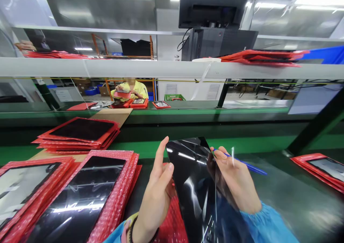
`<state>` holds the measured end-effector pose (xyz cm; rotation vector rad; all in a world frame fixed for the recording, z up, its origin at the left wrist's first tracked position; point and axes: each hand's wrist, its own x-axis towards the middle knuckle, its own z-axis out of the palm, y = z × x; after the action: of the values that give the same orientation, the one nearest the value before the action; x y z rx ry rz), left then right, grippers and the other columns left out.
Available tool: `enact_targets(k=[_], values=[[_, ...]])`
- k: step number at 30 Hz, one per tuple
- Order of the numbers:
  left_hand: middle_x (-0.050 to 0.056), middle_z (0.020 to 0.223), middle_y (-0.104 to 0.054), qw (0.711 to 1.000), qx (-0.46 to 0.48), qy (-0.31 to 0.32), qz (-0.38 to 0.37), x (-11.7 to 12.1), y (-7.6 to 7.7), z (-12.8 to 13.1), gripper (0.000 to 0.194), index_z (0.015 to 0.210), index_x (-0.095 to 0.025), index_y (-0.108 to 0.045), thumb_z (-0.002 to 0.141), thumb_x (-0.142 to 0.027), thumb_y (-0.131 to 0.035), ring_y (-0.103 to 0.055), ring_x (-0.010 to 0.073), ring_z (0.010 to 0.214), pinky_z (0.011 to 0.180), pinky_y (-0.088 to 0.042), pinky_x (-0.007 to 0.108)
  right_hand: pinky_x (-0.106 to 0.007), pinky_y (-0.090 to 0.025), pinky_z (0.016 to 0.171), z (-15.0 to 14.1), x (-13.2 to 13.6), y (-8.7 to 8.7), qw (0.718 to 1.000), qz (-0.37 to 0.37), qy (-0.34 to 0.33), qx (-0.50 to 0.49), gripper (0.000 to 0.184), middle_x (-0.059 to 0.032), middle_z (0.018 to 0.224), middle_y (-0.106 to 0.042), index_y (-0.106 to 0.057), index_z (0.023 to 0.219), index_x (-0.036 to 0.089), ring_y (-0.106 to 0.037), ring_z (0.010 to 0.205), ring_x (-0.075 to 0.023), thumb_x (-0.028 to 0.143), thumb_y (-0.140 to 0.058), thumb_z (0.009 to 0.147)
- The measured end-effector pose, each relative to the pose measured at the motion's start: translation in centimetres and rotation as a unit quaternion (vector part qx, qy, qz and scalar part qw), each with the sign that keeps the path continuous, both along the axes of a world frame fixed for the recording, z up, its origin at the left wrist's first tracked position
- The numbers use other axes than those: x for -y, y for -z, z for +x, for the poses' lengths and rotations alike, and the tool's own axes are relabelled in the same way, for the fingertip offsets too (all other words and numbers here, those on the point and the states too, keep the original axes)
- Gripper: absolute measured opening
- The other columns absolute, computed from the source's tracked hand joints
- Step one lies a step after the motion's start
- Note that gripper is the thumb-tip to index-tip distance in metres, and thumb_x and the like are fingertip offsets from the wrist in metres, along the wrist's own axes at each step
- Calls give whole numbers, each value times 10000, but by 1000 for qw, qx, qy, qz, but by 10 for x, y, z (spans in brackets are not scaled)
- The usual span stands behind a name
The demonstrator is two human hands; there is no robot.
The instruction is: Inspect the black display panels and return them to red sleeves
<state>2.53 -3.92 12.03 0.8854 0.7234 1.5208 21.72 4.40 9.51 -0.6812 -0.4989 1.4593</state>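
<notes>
A glossy black display panel (196, 185) is tilted up in front of me. My left hand (158, 189) grips its left edge, thumb and index finger extended along the upper corner. At its right edge is my right hand (233, 178), fingers bent, with a blue pen (249, 167) held among them and pointing out to the right. A small clear strip (233, 155) stands up by the right fingers; whether it is film from the panel I cannot tell. Red bubble wrap (173, 221) lies below the panel, partly hidden by it and my left hand.
Left of me are a stack of red bubble bags with a black panel (80, 196), another with a pale-backed panel (24, 185), and a third stack (80, 132) behind. More red bags (322, 168) lie right. Across the bench, a person in yellow (137, 87) handles a panel.
</notes>
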Motion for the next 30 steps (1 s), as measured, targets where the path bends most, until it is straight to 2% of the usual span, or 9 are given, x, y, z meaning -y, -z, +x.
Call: enact_targets(k=[2,5,7,10,13,17,20,25,30], values=[[-43,814,-633,999,15,8,-39,0,-1,-1,648,1434,-460,-294,856,-369,-573,-534,118,573,772,-497,307,-180,-575,787,0,-1,-1,1000,-3,-13,-16,373,72,558,-562,-542,732,229,-678,813,-126,45,-631,420],[-79,618,-477,997,48,28,-53,0,-4,-2,684,1405,-492,-322,818,-327,-632,-419,94,491,702,-495,278,-170,-593,756,0,-3,-3,999,-8,-29,-31,355,84,524,-520,-507,713,230,-680,741,-112,24,-595,437],[-83,591,-434,996,60,44,-55,0,-5,-3,743,1413,-493,-300,793,-291,-656,-415,91,489,676,-492,268,-165,-598,750,-1,-3,-4,999,-15,-32,-36,351,82,512,-507,-498,705,226,-675,692,-103,4,-567,443],[-80,600,-476,995,61,64,-49,-2,-6,-3,794,1413,-509,-276,770,-254,-667,-457,90,513,673,-495,258,-157,-606,714,-2,-3,-5,998,-28,-37,-41,336,66,525,-527,-501,709,220,-662,635,-94,-16,-545,473],[-78,597,-492,994,74,71,-46,-3,-5,-3,761,1393,-520,-307,773,-264,-666,-471,86,526,659,-495,242,-149,-610,663,-2,-2,-6,998,-35,-41,-45,317,54,555,-562,-499,701,217,-643,581,-83,-21,-532,494],[-83,560,-394,992,96,66,-57,-3,-4,-3,673,1384,-500,-342,810,-320,-645,-405,68,483,605,-472,211,-171,-615,681,-3,-2,-6,998,-34,-34,-39,288,54,545,-574,-510,701,212,-668,621,-95,-6,-543,516],[-77,579,-406,992,91,68,-55,-3,-4,-4,629,1375,-499,-359,831,-324,-622,-420,73,500,623,-477,221,-173,-612,690,-4,-2,-5,999,-36,-18,-19,298,40,583,-630,-533,743,208,-698,687,-111,8,-596,530],[-79,614,-474,994,78,60,-47,-2,-6,-4,630,1396,-464,-344,843,-297,-595,-450,79,511,730,-491,262,-141,-589,652,-5,4,-4,999,-19,12,34,434,28,668,-701,-579,845,208,-701,701,-112,7,-712,485],[-17,973,-666,995,58,63,-42,-3,-4,-1,623,1439,-450,-274,874,-371,-526,-607,151,694,797,-494,349,-134,-541,739,-4,7,2,994,55,24,89,427,74,626,-668,-612,846,229,-682,761,-98,17,-759,505]])
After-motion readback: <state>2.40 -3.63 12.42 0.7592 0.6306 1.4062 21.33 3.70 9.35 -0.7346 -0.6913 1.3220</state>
